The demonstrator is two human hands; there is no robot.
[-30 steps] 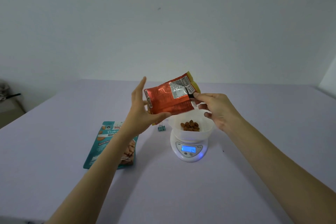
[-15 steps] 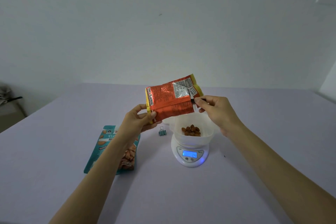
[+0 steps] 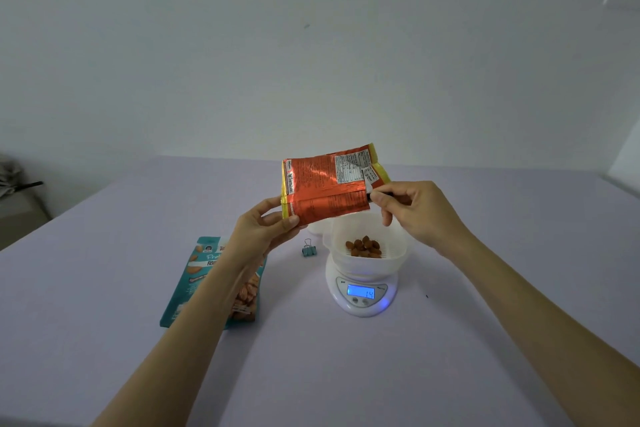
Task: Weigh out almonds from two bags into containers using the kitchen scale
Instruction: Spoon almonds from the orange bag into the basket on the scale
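Left hand (image 3: 265, 230) is pinching the lower corner of the orange bag (image 3: 322, 191). Right hand (image 3: 417, 213) is pinching a dark object (image 3: 370, 197), possibly a clip, at the opposite edge.

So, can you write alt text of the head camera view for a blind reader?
A left hand grips an orange bag above a white bowl of almonds on a lit kitchen scale; the right hand pinches a small black object at the bag's right edge. A teal bag lies on the table.
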